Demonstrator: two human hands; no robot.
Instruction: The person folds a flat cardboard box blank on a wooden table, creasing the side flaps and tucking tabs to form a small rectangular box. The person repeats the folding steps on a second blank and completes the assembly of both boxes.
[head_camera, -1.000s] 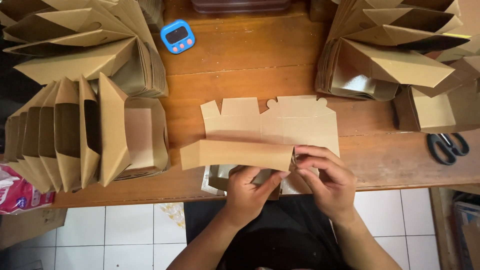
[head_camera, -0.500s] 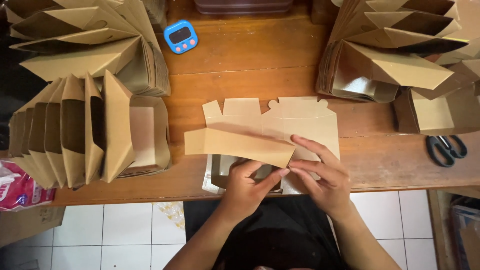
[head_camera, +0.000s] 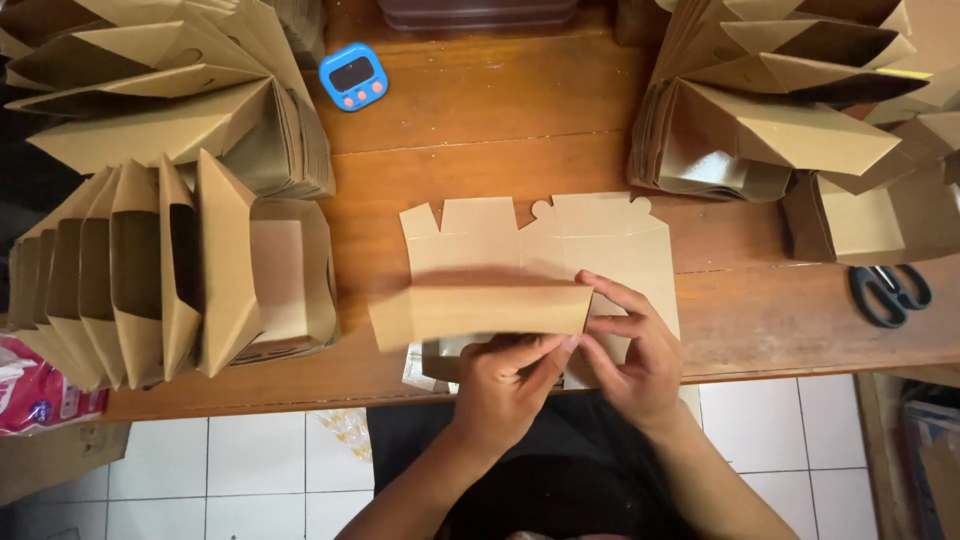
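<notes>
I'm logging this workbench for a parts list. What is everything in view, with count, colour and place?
flat box blank: one, brown cardboard, table centre, near flap folded up
folded boxes: many, brown, nested rows at left
folded boxes at right: many, brown, stacked
timer: one, blue, table top left of centre
scissors: one pair, black, right edge
table: one, brown wood
bag: one, pink and white, lower left
left hand: on the flap
right hand: on the flap's right end
</notes>
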